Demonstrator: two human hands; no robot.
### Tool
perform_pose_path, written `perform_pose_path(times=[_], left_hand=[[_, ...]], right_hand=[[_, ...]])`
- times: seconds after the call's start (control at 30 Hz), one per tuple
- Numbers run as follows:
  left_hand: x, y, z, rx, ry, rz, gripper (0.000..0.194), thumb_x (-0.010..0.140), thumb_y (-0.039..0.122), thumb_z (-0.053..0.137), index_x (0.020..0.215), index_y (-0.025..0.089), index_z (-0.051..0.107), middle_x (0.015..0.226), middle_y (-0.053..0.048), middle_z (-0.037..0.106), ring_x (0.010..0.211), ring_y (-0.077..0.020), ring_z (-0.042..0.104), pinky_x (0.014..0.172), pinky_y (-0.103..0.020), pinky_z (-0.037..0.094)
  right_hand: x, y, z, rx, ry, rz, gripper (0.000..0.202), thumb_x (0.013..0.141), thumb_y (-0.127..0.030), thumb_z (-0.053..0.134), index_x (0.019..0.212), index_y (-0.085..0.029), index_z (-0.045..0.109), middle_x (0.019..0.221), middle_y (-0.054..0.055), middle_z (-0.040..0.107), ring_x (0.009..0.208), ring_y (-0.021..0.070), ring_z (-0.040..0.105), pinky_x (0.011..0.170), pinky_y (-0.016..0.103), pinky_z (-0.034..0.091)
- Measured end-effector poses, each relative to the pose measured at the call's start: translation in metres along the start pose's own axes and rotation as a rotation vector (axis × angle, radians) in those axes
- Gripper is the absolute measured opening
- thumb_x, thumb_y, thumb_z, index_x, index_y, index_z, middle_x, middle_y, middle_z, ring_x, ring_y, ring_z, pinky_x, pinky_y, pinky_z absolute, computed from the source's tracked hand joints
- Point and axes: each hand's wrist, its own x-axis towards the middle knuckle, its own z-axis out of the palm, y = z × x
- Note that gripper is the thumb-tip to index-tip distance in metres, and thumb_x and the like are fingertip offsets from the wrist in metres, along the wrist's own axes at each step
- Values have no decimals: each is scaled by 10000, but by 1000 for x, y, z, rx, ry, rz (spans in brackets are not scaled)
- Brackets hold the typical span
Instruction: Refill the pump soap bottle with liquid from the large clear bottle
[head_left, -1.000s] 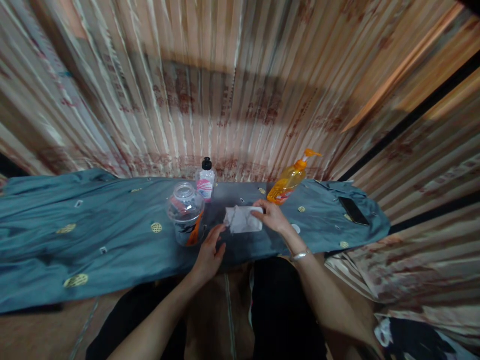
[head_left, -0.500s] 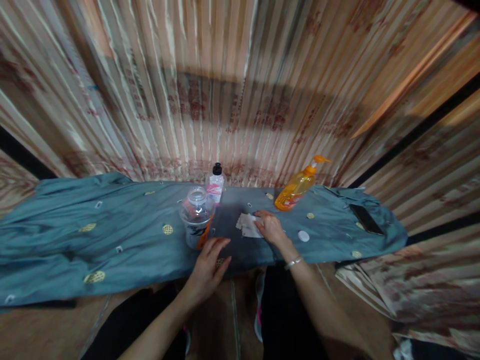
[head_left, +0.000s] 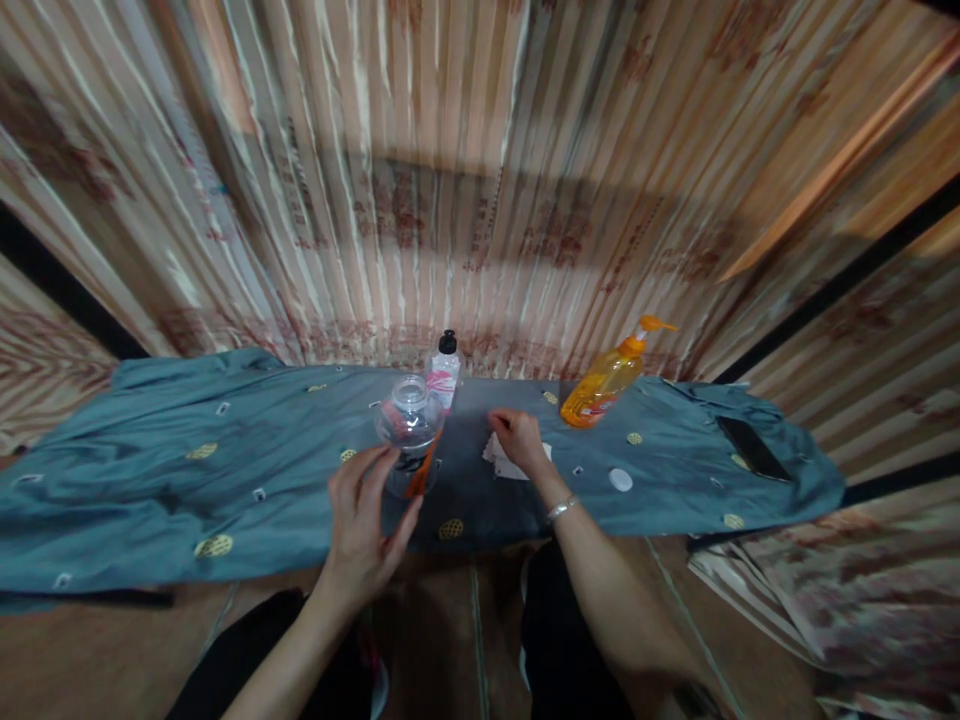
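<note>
A clear plastic bottle [head_left: 411, 425] with an orange and black label stands upright and uncapped on the cloth-covered table. At its near side is my left hand [head_left: 364, 515], fingers and thumb spread about its lower part; whether they touch it I cannot tell. My right hand [head_left: 519, 440] is closed, fingers curled together, over some whitish paper-like pieces [head_left: 512, 468] lying flat. What it pinches, if anything, is hidden. Behind the clear bottle stands a smaller bottle [head_left: 444, 378] with a black cap and pink label. A round white cap [head_left: 620, 480] lies right of my right hand.
An orange pump bottle [head_left: 602, 385] stands at the back right. Further right lies a black phone [head_left: 752, 447]. A patterned curtain [head_left: 480, 200] hangs right behind the table, whose blue-green cloth [head_left: 285, 480] is wrinkled at the left.
My left hand has moved left and up to the clear bottle. My right hand has slid left over the paper-like pieces and its fingers have curled in. The view has shifted slightly.
</note>
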Motion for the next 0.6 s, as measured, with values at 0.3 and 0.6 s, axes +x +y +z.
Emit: perform_pose_path(times=[0.3,0.6], left_hand=[[-41,40,49,-379,-402,4,596,1033,130,599,1605,240,474,1404,-186,696,1299,-315,693,1090,-470,639],[-57,25,77,-442,-489,-100,791,1055,144,561,1768,302,256,1664,-233,549,1568,-368,564,1245,-614,535]], right_hand=[[72,-55,6,216,70,-109,1073,857,-443,934,1721,-152,367,1715,238,548,1583,369,565,1296,522,479],[76,-75,-2,333,71,-25,645,863,-337,905,1418,-133,649,1347,177,818,1241,337,782,1105,472,597]])
